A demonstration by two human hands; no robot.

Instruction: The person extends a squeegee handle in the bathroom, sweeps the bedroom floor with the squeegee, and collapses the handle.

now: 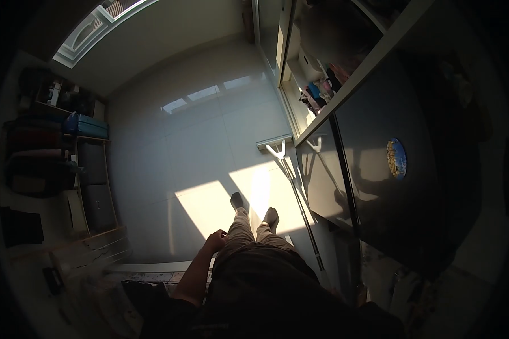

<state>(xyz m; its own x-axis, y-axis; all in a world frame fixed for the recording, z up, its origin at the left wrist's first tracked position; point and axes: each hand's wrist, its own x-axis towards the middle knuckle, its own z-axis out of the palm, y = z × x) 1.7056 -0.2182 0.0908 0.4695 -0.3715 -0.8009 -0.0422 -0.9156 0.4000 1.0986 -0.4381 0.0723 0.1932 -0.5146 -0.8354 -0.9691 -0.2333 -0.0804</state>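
My left hand (215,241) hangs beside my left thigh, its fingers loosely curled with no object visible in them. To the front right, a mop (298,198) with a long metal handle and a white forked bracket rests its wide, flat head on the floor by the cabinet. Its handle rises towards my right side and fades into deep shadow. My right hand is lost in that darkness, so its grip does not show. My socked feet stand on the sunlit floor (203,206).
On the right, a wardrobe with glossy dark doors (322,181) has an open section holding clothes (319,93). An oval picture (396,159) is on a dark panel. Shelving at left holds a blue case (90,125) and dark boxes (96,206). A window (93,28) is at upper left.
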